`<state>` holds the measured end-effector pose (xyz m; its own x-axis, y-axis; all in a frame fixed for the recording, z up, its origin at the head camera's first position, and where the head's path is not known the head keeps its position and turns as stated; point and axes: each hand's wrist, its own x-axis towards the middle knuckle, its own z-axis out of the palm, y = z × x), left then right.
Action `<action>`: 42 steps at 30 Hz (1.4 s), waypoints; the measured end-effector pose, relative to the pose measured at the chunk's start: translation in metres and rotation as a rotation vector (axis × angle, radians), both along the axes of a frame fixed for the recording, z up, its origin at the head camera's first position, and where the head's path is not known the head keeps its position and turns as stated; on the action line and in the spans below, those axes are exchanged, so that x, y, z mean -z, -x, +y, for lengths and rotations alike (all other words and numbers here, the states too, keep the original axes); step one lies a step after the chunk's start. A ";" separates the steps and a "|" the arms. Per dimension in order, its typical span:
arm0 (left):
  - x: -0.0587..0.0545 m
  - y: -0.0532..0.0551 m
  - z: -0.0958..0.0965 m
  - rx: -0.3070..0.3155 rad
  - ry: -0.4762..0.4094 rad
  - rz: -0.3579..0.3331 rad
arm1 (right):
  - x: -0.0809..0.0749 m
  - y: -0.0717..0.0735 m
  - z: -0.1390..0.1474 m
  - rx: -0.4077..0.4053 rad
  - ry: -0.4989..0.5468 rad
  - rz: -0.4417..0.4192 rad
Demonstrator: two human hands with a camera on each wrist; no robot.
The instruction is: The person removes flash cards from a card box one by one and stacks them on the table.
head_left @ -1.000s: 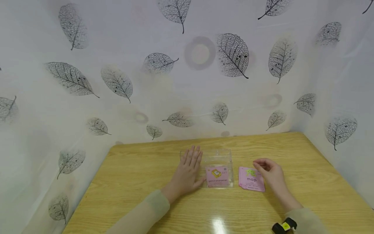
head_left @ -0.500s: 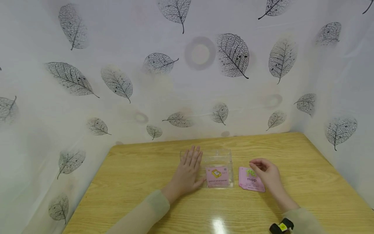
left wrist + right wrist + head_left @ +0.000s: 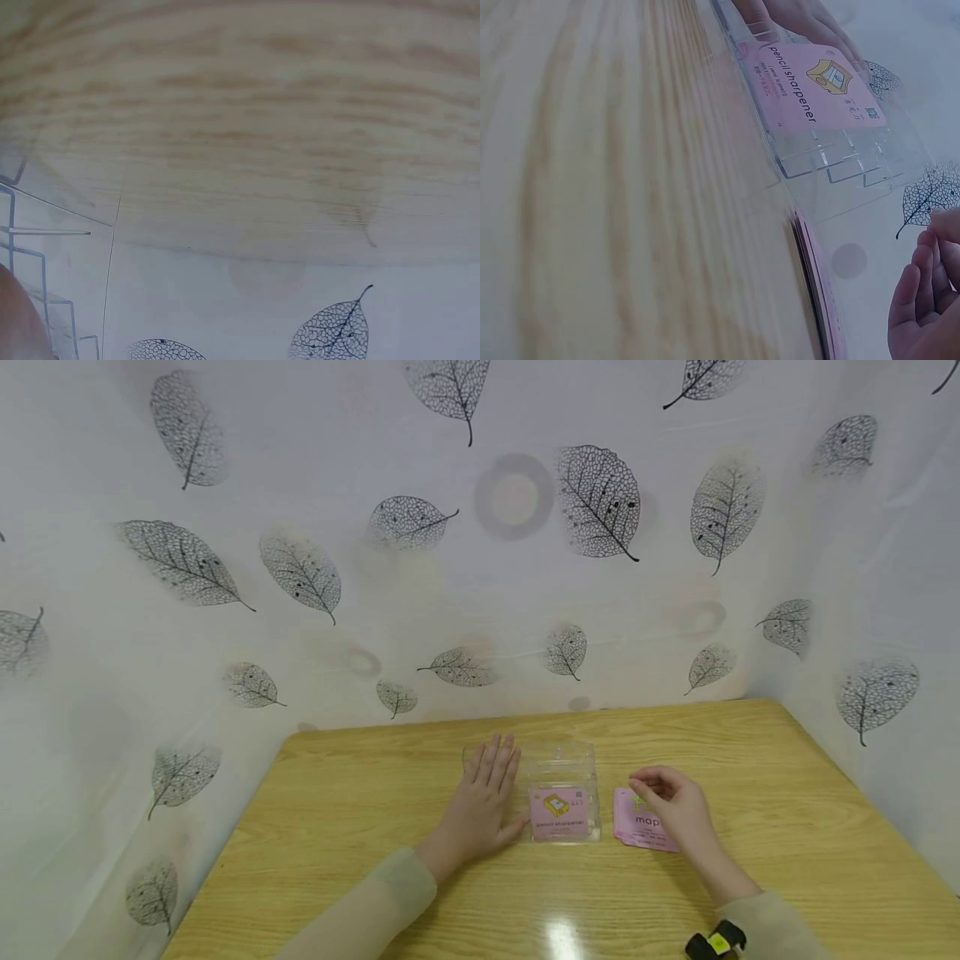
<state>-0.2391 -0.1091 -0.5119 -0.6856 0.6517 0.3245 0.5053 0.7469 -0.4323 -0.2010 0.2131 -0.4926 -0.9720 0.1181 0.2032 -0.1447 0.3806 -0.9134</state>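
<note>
My left hand [image 3: 482, 800] lies with fingers straight over the left side of a clear plastic tiered card stand [image 3: 561, 767]. A pink "pencil sharpener" card [image 3: 559, 828] stands at the right front of that stand, and shows again in the right wrist view. To the right, a small stack of pink cards [image 3: 632, 832] lies on the table with "map" on top, partly covered by my right hand [image 3: 681, 803]. That hand hovers over the stack, its fingers loosely bent and the thumb near the index tip. In the right wrist view nothing shows between these fingers [image 3: 924, 279].
The wooden table [image 3: 360, 793] ends at a white curtain [image 3: 480, 585] printed with leaf skeletons, which hangs behind it and along both sides. A black strap with a yellow patch [image 3: 717, 941] is at my right wrist.
My right hand has drifted left across the card stack and now covers more of the "map" card. The left hand, the stand and the cards keep their places.
</note>
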 end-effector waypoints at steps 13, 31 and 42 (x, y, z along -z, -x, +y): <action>0.000 0.000 0.000 0.001 0.002 0.026 | 0.001 0.000 -0.009 -0.035 -0.013 0.018; 0.002 0.001 0.000 0.006 -0.006 0.029 | 0.004 -0.002 -0.020 -0.077 0.018 0.015; 0.002 0.000 0.001 0.008 -0.007 0.039 | 0.004 -0.001 -0.025 -0.091 0.025 0.031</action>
<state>-0.2394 -0.1081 -0.5135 -0.6675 0.6543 0.3554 0.4941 0.7463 -0.4460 -0.1998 0.1886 -0.4966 -0.9721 0.0348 0.2319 -0.2064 0.3421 -0.9167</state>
